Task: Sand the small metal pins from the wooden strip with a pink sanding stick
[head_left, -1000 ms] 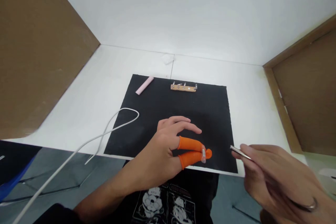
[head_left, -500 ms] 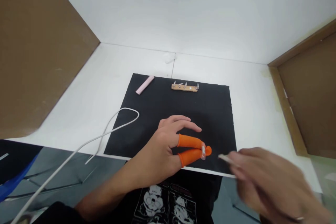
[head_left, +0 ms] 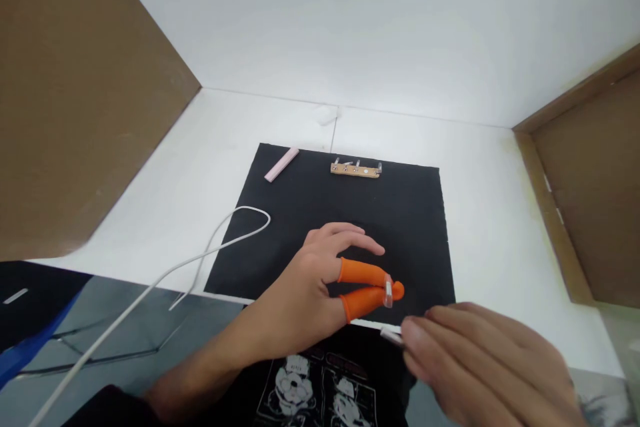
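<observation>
My left hand (head_left: 320, 280) is over the near part of a black mat (head_left: 310, 200). Orange finger cots (head_left: 363, 301) cover its thumb and index finger, which pinch a small clear plastic piece (head_left: 389, 293) at their tips. The other fingers stretch loosely forward. To the right, at the mat's front edge, my right hand (head_left: 480, 360) grips a slim whitish stick (head_left: 391, 336) between thumb and fingers. The stick's end points left, just below the clear piece and apart from it. Most of the stick is hidden by the hand.
At the mat's far side lie a pale pink bar (head_left: 281, 165) and a wooden strip (head_left: 355, 170) with several small clear pieces standing on it. A white cable (head_left: 200, 255) loops over the mat's left edge. Brown panels (head_left: 90, 113) flank the white table (head_left: 480, 213).
My right hand has moved left and toward me, bringing the stick's end closer beneath the clear piece. My left hand keeps its pinch almost unmoved. The view has shifted slightly.
</observation>
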